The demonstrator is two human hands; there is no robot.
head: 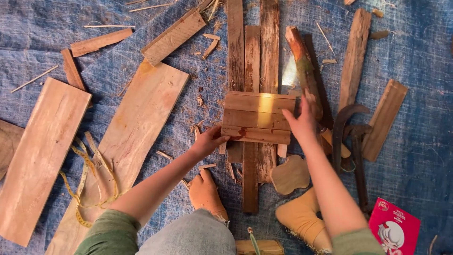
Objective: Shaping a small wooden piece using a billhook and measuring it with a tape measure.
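Wooden slats, three short reddish-brown ones laid side by side into a small panel, lie crosswise over long upright strips of weathered wood — the panel's long axis runs left to right, straight ahead of my knees. My left hand pinches its lower left corner, fingers closed on the edge. My right hand presses flat against its right end, fingers spread, gripping nothing; both hands sit equally near. Just right of that hand rest a rough bark-covered stick and a dark curved iron tool. Left lie a broad pale plank and a yellow measuring tape — all on blue tarpaulin.
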